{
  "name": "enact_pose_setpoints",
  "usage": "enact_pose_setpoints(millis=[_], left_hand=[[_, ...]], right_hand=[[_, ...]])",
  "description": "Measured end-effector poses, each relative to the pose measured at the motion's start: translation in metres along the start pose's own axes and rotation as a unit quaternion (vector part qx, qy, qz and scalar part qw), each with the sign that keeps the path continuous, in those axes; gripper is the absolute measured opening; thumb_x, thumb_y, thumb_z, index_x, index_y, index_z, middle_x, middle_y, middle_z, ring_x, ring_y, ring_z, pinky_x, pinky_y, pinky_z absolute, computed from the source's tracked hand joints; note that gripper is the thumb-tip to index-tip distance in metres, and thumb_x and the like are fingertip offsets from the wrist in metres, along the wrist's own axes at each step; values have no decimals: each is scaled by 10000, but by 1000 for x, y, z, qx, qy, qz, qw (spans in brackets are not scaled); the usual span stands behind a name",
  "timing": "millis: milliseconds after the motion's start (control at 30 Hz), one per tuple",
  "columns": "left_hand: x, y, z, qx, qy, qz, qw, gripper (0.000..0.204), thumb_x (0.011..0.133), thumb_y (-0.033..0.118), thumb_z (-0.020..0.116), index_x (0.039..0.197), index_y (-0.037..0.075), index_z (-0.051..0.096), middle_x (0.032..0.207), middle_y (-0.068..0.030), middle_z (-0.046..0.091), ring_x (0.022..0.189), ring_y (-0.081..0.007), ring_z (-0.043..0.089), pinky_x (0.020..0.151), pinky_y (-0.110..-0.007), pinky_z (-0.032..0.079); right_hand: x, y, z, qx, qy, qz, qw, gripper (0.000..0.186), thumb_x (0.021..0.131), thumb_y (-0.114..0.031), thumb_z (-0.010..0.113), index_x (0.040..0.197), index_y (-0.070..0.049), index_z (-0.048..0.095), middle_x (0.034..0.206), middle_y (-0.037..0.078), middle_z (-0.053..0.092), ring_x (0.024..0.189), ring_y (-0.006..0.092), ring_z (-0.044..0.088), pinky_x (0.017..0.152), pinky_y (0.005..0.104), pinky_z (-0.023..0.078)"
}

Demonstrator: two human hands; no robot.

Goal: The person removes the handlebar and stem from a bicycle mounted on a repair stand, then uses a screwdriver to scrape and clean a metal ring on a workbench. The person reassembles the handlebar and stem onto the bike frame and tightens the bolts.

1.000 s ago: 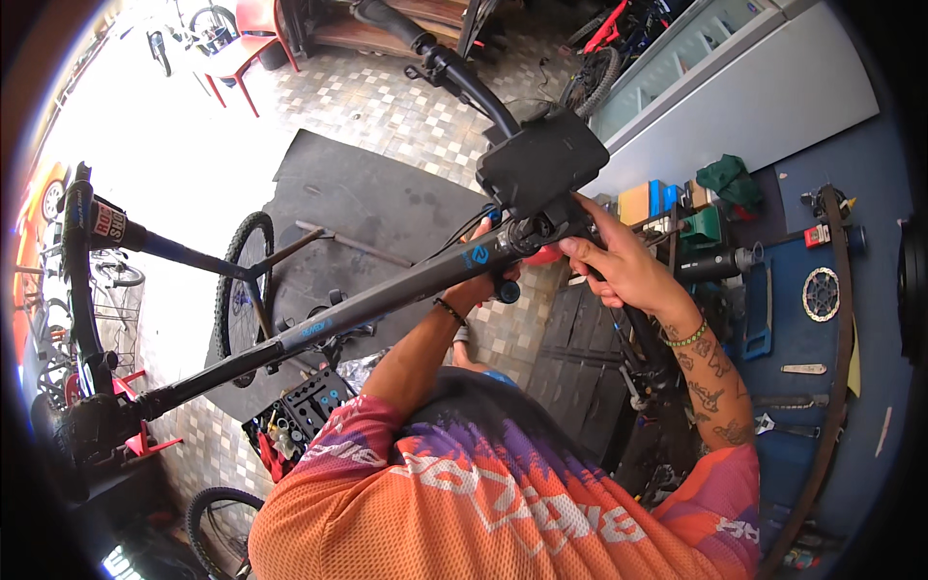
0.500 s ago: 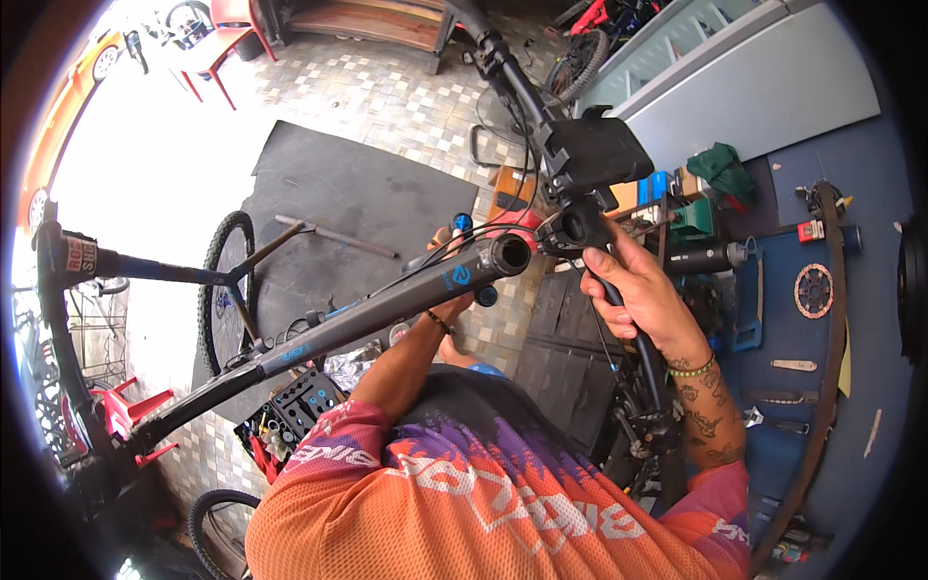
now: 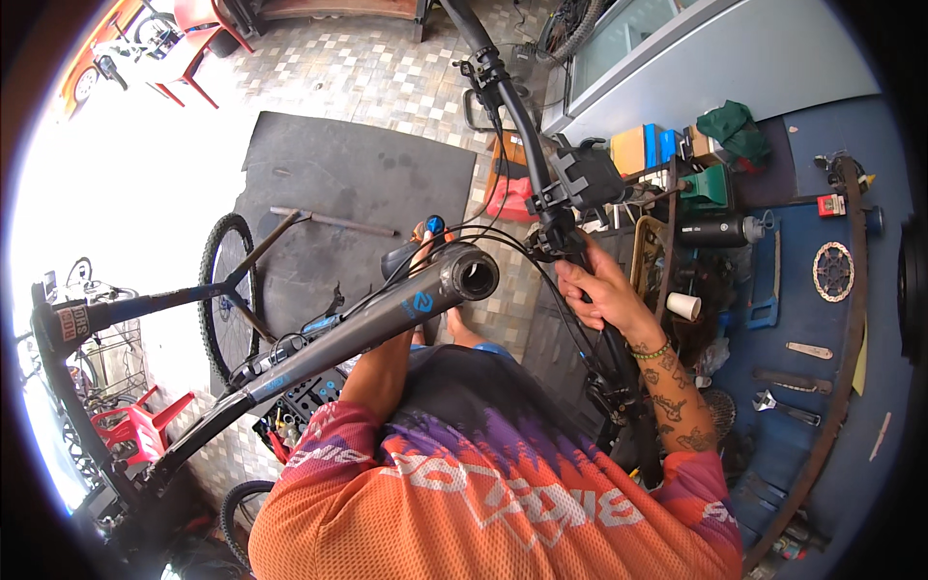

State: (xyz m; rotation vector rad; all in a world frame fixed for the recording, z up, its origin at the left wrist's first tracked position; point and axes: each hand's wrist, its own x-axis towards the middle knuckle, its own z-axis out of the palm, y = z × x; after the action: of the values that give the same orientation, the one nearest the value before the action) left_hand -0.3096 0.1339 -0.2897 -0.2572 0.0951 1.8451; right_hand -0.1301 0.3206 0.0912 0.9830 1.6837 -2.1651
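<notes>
The black handlebar hangs to the right of the bike frame, with cables running from it and a phone holder on it. My right hand is closed around the bar just below the stem clamp. The grey bike frame slants across the middle, and its open head tube faces up beside the bar. Behind that tube, my left hand shows only in part. Its fingers wrap a dark part with a blue cap, perhaps the fork top.
A black mat covers the tiled floor ahead. An open tool case lies under the frame. At right, a blue tool board holds a brake disc and an adjustable wrench. A black bottle and white cup stand nearby.
My right hand and the handlebar have shifted slightly left, and the bar has turned so the stem's round hole no longer faces up. The whole view has also moved a little.
</notes>
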Motion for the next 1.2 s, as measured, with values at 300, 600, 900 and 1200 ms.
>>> enact_pose_setpoints(millis=[300,600,900,1200], left_hand=[[-23,-8,-63,33,119,-24,992,677,1004,499,711,1399,-28,551,1265,-266,696,1154,-446,717,952,-487,648],[-58,-25,10,194,107,-31,975,856,1024,586,629,1404,-177,556,1386,-356,650,1117,-422,745,1017,-455,621],[-86,-48,32,111,90,-55,988,745,1039,557,619,1565,45,493,1533,-274,573,1149,-451,699,982,-554,577],[-105,-63,54,63,178,32,981,619,1089,416,491,1587,51,459,1556,-283,540,1009,-478,695,993,-600,567]], right_hand=[[71,64,-49,-9,-4,-3,1000,401,1016,-245,753,1271,-68,500,714,-28,506,439,49,442,394,245,387],[157,169,-71,44,-11,38,998,309,1000,-167,734,1213,-37,551,704,5,587,435,60,480,391,250,382],[226,263,-51,-143,-15,17,989,390,1029,-212,692,1359,-38,578,673,-22,550,486,52,478,423,251,393],[238,305,-35,-191,-89,88,974,515,1110,-515,571,1010,-11,532,653,46,612,544,152,607,497,328,491]])
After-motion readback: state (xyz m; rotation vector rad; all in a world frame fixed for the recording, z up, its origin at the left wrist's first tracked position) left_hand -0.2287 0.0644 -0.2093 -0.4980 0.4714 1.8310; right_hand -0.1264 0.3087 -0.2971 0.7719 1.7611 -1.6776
